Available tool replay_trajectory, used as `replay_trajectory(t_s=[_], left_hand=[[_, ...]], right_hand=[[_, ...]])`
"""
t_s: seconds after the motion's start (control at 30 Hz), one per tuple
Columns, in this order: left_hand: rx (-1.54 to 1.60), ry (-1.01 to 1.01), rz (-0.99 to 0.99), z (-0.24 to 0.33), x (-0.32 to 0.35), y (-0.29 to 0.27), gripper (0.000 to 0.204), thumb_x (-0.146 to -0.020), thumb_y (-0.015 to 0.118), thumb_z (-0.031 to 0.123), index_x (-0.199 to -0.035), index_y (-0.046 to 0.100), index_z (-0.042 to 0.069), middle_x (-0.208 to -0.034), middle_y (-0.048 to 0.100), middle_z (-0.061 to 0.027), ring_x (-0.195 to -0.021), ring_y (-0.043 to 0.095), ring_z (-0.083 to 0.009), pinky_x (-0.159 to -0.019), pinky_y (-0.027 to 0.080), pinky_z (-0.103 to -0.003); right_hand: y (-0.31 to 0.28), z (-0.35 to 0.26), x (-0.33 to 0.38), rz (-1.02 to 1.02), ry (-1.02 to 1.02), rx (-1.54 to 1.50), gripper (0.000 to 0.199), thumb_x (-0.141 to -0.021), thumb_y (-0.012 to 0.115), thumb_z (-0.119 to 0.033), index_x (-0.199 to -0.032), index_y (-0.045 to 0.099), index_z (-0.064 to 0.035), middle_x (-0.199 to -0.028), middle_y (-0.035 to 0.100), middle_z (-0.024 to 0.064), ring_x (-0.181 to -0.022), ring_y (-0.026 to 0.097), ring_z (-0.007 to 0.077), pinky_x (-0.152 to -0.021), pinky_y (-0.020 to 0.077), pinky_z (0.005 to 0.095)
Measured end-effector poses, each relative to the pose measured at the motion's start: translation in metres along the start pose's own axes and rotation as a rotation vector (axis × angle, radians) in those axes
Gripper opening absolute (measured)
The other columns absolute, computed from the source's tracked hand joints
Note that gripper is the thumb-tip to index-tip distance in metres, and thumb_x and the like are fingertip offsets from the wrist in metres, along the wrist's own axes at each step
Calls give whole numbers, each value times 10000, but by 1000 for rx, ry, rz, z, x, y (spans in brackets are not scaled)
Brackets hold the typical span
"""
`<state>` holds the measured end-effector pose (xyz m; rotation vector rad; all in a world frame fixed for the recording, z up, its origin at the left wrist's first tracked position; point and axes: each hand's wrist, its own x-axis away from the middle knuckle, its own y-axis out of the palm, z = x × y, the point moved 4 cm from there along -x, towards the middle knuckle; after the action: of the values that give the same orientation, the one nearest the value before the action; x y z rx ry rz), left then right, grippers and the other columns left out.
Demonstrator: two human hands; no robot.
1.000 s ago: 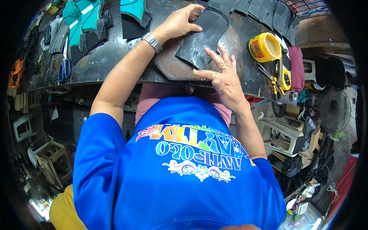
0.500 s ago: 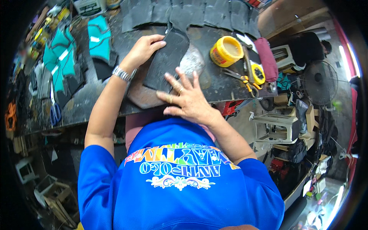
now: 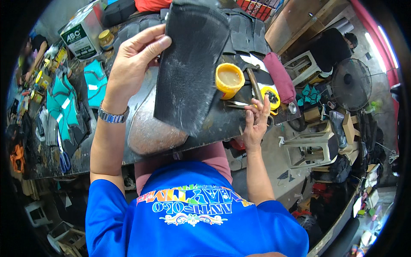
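Pinched between thumb and fingers, a black fabric-like panel (image 3: 188,68) hangs from my left hand (image 3: 139,51), raised above the bench. The panel's ribbed face shows, and its lower edge is blurred. Below it, partly covered, lies a worn flat slab (image 3: 154,132) at the table's near edge. My right hand (image 3: 256,124) is over the handle end of a pair of scissors (image 3: 237,103), its fingers bent and apart. The hand hides most of the handles, and no grip on them shows. A yellow tub (image 3: 230,81) of pale paste stands between the panel and the scissors.
Beside my right hand lie a yellow ring-shaped item (image 3: 271,95), a hammer (image 3: 255,83) and a maroon roll (image 3: 279,76). Teal and black cut pieces (image 3: 64,100) and blue-handled scissors (image 3: 64,160) lie left. More black panels (image 3: 246,32) lie along the back. A fan (image 3: 351,83) stands right.
My left hand has lifted the black panel off the slab and raised it. My right hand has moved from the panel to the right, over the scissors. The view has shifted.
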<state>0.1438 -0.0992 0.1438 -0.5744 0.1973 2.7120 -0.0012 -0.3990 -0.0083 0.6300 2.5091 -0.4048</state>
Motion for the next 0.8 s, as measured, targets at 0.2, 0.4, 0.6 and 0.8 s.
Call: replay_trajectory(t_s=[0.2,0.4,0.6,0.8], left_hand=[[-22,-85,-67,-17,-101,55,412,-1007,621,203,-1392,566,66,-1200,677,-11,-1017,642,-85,-860,514,-241],[47,-67,-111,-118,-217,126,358,-976,663,183,-1312,629,64,-1127,692,-19,-952,640,-94,-790,547,-278],[24,-180,-98,-227,-293,169,378,-1004,598,160,-1377,588,95,-1149,677,-8,-991,615,-97,-855,516,-292],[-507,-48,-46,-284,-316,182,428,-973,595,111,-1396,562,57,-1201,697,-109,-1048,665,-208,-916,505,-364]], right_hand=[[6,24,7,18,-18,113,794,-893,693,-39,-1554,253,-17,-1318,563,195,-1023,610,226,-949,483,347],[0,24,7,55,6,172,809,-856,728,-82,-1526,290,38,-1290,580,225,-1054,596,311,-975,454,410],[0,23,8,52,-23,245,806,-804,761,-76,-1492,356,37,-1297,602,201,-995,604,282,-941,434,420],[1,22,7,-10,-23,337,795,-793,761,-67,-1480,374,34,-1265,628,178,-978,608,285,-940,439,419]])
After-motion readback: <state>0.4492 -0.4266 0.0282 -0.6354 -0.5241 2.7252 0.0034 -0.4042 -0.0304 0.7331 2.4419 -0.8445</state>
